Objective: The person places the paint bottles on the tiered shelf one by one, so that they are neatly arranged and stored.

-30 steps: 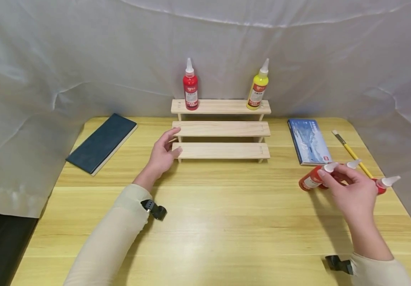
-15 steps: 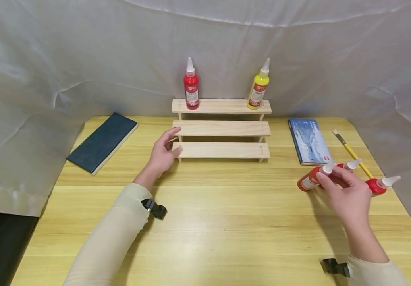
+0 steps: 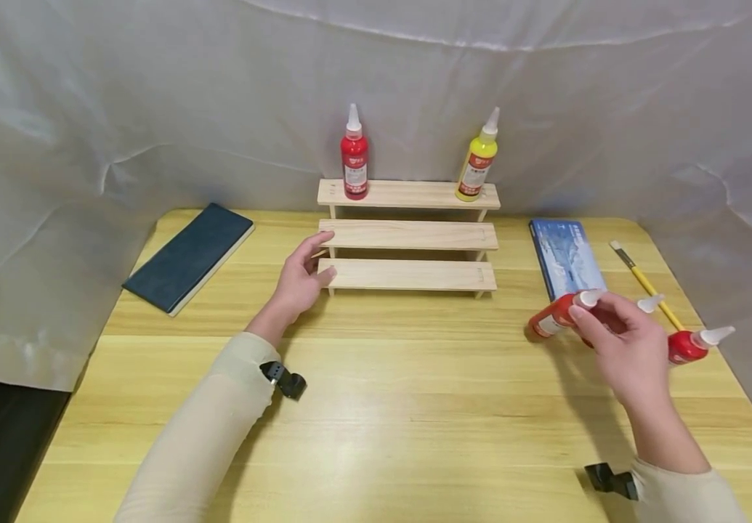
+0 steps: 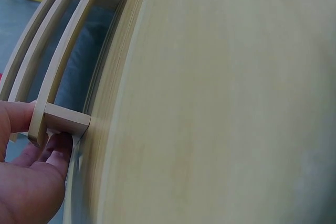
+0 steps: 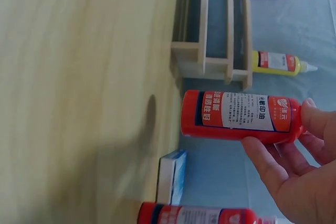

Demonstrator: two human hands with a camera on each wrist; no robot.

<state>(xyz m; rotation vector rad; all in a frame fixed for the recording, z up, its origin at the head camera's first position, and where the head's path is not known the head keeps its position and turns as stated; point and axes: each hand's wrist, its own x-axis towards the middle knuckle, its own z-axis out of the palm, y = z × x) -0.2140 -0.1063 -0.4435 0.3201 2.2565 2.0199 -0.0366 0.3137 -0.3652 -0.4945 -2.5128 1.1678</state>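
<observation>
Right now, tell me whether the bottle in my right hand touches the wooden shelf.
Apart. The head view plainly shows tabletop between the held bottle and the wooden shelf.

A desktop workstation within a screened enclosure. Wrinkled silver-grey cloth (image 3: 232, 80) hangs behind the pale, wood-grained desk (image 3: 402, 428) and along both its sides; the kind of building around it cannot be determined. Stationery and art supplies lend a study or craft character: a dark notebook (image 3: 189, 256), a blue picture-covered item (image 3: 567, 258), a yellow-handled paintbrush (image 3: 652, 289), and nozzle-capped red bottles (image 5: 239, 115) and a yellow bottle (image 3: 476, 171), on or near a stepped wooden rack (image 3: 408, 235). Black wrist-worn cameras (image 3: 293, 386) suggest a staged recording area rather than an ordinary office.
</observation>
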